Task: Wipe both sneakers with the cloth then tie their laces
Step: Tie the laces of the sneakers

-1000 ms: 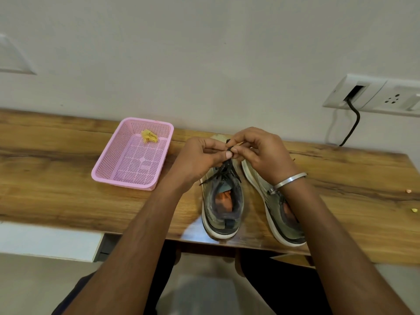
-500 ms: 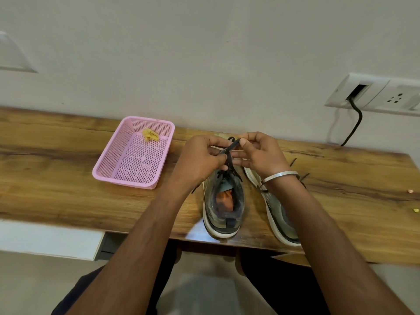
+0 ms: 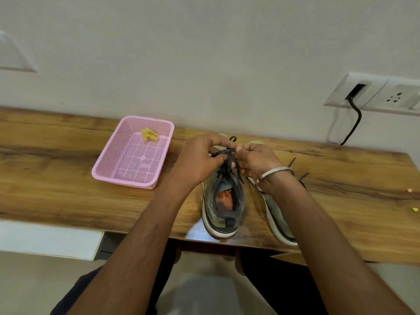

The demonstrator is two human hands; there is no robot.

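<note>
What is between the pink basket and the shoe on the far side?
In the head view, the other sneaker stands between the pink basket and the far sneaker, with both hands pinching its black laces.

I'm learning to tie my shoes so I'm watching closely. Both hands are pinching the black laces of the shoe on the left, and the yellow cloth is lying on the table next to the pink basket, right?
Almost. The yellow cloth lies inside the pink basket, at its far end, not on the table beside it; the head view shows this. The rest holds: the left hand and right hand both pinch the black laces of the left sneaker.
</note>
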